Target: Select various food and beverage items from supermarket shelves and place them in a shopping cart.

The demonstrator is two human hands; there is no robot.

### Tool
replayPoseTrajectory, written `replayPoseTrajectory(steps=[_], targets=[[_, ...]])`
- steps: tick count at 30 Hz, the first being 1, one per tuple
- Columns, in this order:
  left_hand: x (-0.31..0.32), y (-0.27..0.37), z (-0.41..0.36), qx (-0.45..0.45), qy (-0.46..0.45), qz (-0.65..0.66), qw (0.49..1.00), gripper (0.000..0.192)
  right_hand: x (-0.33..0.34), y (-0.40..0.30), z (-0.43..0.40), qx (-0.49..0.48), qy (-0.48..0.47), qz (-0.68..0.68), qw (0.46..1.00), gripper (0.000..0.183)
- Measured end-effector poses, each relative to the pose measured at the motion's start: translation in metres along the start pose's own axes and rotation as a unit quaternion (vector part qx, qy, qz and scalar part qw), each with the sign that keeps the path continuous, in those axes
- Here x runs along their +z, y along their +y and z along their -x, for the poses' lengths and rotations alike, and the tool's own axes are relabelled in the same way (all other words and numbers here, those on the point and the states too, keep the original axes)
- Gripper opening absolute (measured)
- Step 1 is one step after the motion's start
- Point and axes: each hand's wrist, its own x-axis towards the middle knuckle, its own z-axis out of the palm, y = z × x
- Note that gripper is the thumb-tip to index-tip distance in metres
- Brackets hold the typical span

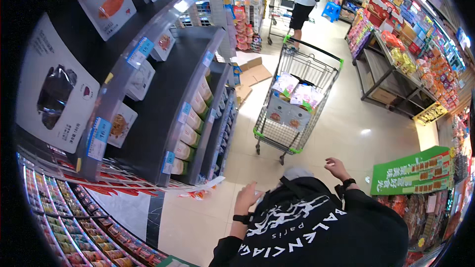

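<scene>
My left hand (245,197) is in front of my black shirt (315,230), beside the lower end of the shelving. Its fingers are loosely bent, and I see no item held in it. My right hand (337,167) is raised over the floor with curled fingers apart and nothing between them. Ahead of both hands, and touched by neither, stands a wire shopping cart (311,124) with green corners. Two grey pouches (287,114) lie in the cart, nearer to me than some white-and-purple bags (306,95).
On the left, dark shelves (156,96) hold white food pouches (55,92) and green-and-white packs (190,133). Flattened cardboard (254,72) lies past the shelf end. A person (306,0) stands beyond the cart near another cart (280,5). A snack display (395,66) and a green sign (412,174) are at right.
</scene>
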Motion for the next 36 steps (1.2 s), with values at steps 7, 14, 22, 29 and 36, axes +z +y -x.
replayPoseTrajectory(steps=[7,14,22,29,36], targets=[[0.028,0.014,-0.017,-0.038,-0.019,-0.020,0.999,0.057,-0.028,-0.013,-0.074,0.158,0.047,-0.162,0.973,0.067],[0.048,0.044,-0.065,-0.128,-0.012,0.023,0.991,0.061,-0.046,-0.015,-0.219,0.085,0.080,-0.374,0.920,0.056],[0.142,0.094,-0.066,-0.429,0.135,0.265,0.853,0.060,0.016,0.046,-0.451,0.117,-0.009,-0.350,0.929,0.027],[0.197,0.194,-0.017,-0.540,0.165,0.320,0.761,0.059,0.050,0.071,-0.523,0.384,0.006,-0.445,0.809,0.034],[0.194,0.263,-0.044,-0.560,0.145,0.379,0.722,0.064,0.033,-0.012,-0.496,0.265,0.132,-0.303,0.906,0.078]])
